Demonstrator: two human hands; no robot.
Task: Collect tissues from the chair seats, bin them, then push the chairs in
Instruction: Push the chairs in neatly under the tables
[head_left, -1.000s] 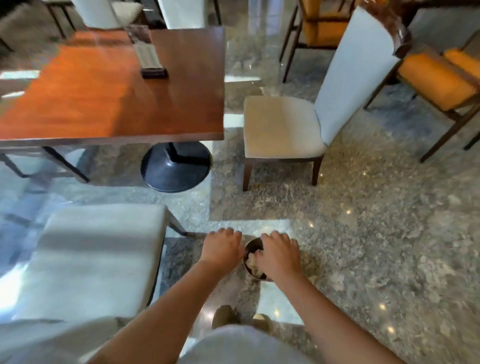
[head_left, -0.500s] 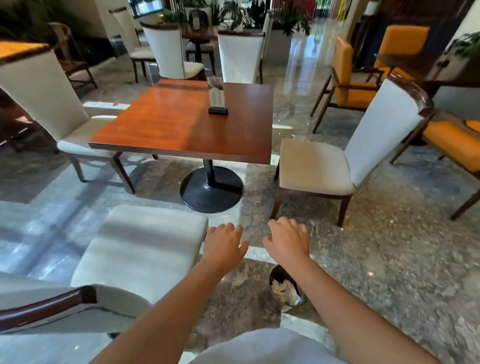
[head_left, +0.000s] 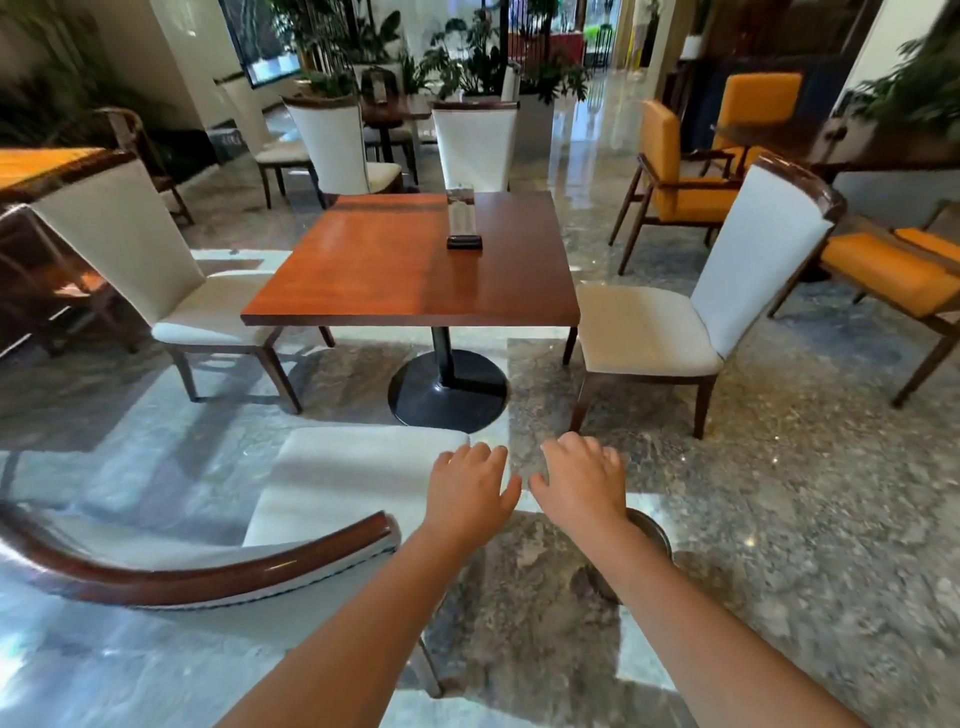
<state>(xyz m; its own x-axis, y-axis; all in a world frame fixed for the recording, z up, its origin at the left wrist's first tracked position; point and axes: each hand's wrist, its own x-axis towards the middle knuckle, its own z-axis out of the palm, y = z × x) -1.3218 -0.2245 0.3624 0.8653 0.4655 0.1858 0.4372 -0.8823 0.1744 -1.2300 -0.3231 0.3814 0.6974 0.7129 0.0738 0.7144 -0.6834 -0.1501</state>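
My left hand (head_left: 470, 488) and my right hand (head_left: 584, 483) hover side by side, palms down, fingers relaxed and holding nothing. Under my right forearm a small round metal bin (head_left: 652, 535) stands on the floor, its inside hidden by the arm. Just left of my hands is the nearest white chair (head_left: 343, 483), its wooden top rail curving across the lower left and its seat bare. A second white chair (head_left: 644, 332) stands pulled out at the right of the wooden table (head_left: 410, 260), and a third (head_left: 202, 317) at the left. No tissue shows on any seat.
A dark holder (head_left: 464, 228) sits on the tabletop, and the table's black round base (head_left: 447, 389) is on the marble floor ahead. Orange armchairs (head_left: 680, 182) stand at the right, more white chairs (head_left: 475, 145) and plants behind.
My view has risen from the bin to the whole table. Both hands lifted away from the bin's rim, and my right forearm now covers the tissues seen inside it.
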